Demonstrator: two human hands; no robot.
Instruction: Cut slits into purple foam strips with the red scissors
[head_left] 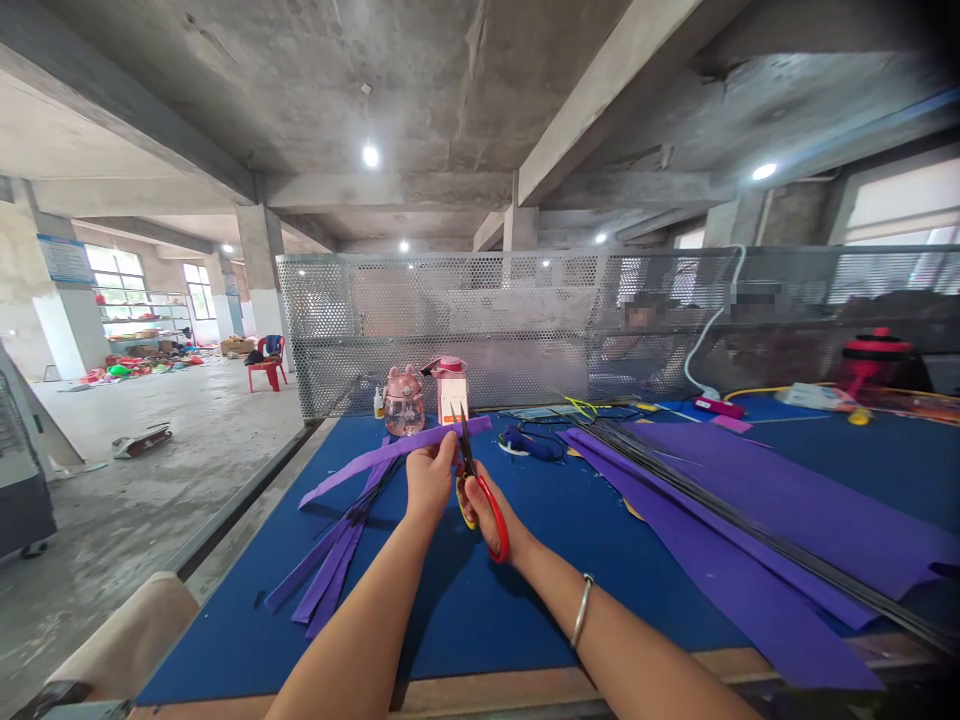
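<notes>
L hand has thumb + fingers pinched on a purple strip, held just above the table. R hand is wrapped round the red/yellow handles of scissors, blades slightly apart, pointing up at the strip nr its R end; can't tell if they straddle it. More purple strips lie L on the blue table, w/ purple sheets + thin black rods R. Pink bottle stands beyond, nr L hand.
</notes>
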